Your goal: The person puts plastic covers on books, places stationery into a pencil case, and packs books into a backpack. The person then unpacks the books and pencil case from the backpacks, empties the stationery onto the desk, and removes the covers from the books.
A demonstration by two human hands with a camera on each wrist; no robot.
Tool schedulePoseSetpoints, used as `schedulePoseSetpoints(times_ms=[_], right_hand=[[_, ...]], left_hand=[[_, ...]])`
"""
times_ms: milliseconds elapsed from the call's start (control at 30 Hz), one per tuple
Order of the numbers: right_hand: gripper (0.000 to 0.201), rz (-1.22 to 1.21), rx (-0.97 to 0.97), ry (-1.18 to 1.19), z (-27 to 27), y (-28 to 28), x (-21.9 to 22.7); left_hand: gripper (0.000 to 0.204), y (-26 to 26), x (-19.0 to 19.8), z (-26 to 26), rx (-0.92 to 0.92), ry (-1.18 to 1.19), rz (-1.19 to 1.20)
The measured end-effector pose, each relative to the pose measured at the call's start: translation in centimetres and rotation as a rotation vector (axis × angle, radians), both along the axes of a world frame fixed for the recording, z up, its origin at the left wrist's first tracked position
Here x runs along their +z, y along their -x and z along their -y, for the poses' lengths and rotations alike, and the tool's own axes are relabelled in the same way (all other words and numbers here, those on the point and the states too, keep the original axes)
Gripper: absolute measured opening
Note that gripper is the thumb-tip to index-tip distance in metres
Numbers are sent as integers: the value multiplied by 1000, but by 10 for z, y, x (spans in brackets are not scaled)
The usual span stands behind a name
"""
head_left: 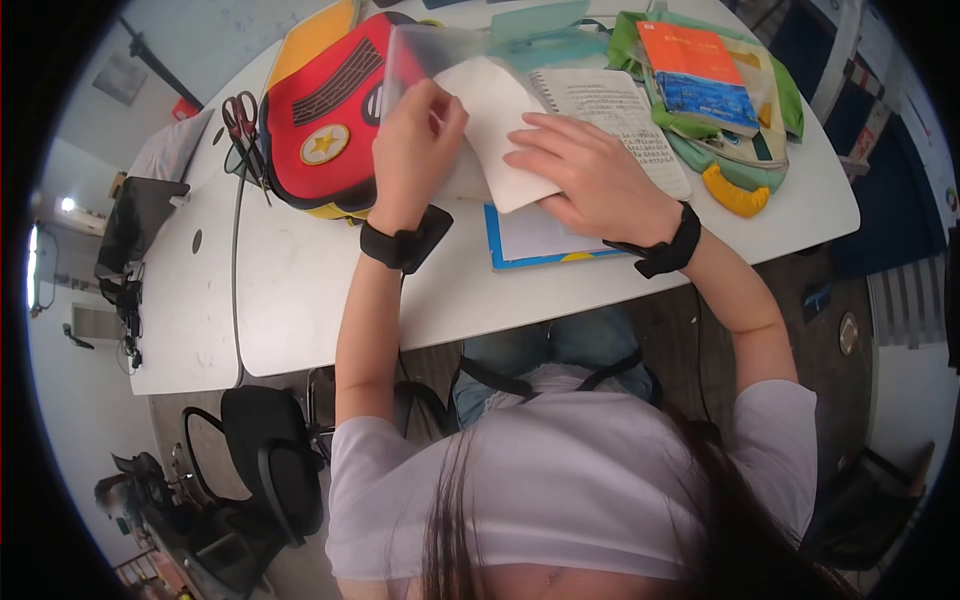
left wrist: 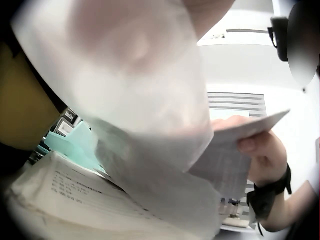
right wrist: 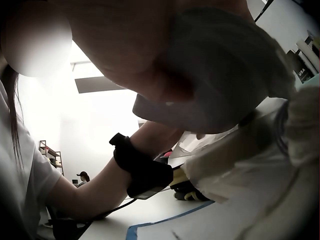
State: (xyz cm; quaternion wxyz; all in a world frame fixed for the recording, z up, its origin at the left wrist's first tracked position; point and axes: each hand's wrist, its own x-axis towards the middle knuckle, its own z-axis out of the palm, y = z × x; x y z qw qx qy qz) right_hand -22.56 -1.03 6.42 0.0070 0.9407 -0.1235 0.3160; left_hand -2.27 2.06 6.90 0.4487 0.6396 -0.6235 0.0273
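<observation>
My right hand (head_left: 600,175) holds a white sheet of paper (head_left: 503,140), its thumb under the near edge and its fingers on top. In the left wrist view that hand (left wrist: 262,150) pinches the sheet. My left hand (head_left: 415,145), fingers curled, grips a clear plastic sleeve (head_left: 445,48) at the paper's left edge. The sleeve's milky film (left wrist: 165,100) fills much of the left wrist view and blurs the fingers behind it. An open spiral notebook (head_left: 605,110) with handwriting lies just beyond the right hand. Below the hands is a blue-edged board or book (head_left: 510,245) with white paper on it.
To the left stands a red and yellow bag (head_left: 315,125) with a star badge, scissors (head_left: 241,115) beside it. A green-edged bag (head_left: 790,110) lies at the right under an orange and blue book (head_left: 700,75). Teal folders (head_left: 545,35) lie at the back of the white table (head_left: 310,290).
</observation>
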Motion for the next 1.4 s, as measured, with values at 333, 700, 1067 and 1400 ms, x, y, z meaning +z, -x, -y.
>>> schedulePoseSetpoints(times_ms=[333, 700, 1067, 1400], right_hand=[[61, -132, 247, -301, 48, -3, -10], [42, 190, 239, -1064, 77, 14, -24], [56, 221, 312, -856, 54, 34, -33], [55, 35, 249, -568, 52, 32, -23]], left_hand=[[10, -3, -12, -7, -169, -77, -9], [22, -33, -8, -7, -52, 100, -238], [41, -53, -8, -15, -187, -83, -585], [53, -49, 2, -31, -519, -299, -1067]])
